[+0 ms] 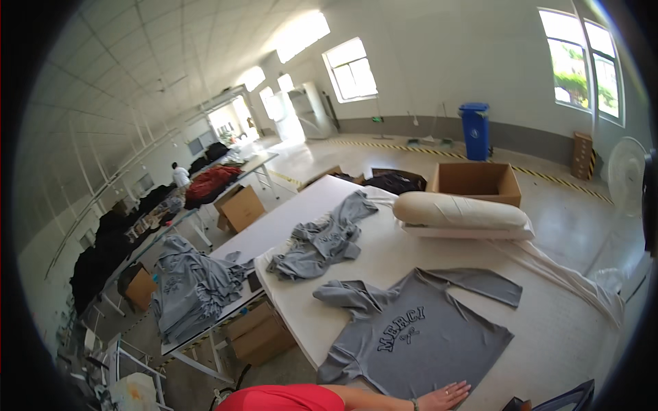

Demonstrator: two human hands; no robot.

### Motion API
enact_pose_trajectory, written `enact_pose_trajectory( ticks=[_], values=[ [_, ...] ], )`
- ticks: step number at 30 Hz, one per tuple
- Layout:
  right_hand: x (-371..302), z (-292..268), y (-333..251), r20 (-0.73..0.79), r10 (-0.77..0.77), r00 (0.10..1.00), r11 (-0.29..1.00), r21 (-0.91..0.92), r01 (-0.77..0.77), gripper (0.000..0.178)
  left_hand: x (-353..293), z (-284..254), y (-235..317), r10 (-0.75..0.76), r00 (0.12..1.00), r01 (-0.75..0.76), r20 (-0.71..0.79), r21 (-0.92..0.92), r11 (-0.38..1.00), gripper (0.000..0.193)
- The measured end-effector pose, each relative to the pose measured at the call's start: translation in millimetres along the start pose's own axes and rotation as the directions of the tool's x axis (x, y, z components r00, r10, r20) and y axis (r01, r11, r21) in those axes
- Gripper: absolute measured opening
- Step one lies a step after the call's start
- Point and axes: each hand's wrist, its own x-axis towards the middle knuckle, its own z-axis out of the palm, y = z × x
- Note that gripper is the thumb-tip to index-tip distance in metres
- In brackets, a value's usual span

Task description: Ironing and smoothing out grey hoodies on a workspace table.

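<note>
A grey long-sleeved sweatshirt point(439, 329) lies spread on the white padded table point(548, 349), with dark outlined lettering and a small bow motif on its chest. One of its sleeves is folded up and creased at the left. My left hand point(444, 397), in a red sleeve and with a ring and bracelet, rests flat on the shirt's near edge. Its fingers are stretched out to the right and it grips nothing. My right hand is out of view. A dark blue object point(576, 397), cut off by the lower edge, lies right of the shirt; its kind is unclear.
Another crumpled grey sweatshirt point(325, 236) lies on the far left of the table. A padded sleeve board point(459, 211) stands at the back. Stacked grey garments point(192, 288) fill a side table. Beyond are an open cardboard box point(476, 181), a blue bin point(475, 133) and a fan point(626, 171).
</note>
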Motion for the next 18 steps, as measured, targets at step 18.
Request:
enact_pose_trajectory(
  ticks=[18],
  values=[
    [58,53,17,0.168,-0.523,0.836,0.756,-0.36,0.546,0.046,-72,-53,40,-0.277,0.944,0.286,0.179,-0.029,0.958,0.05]
  ],
)
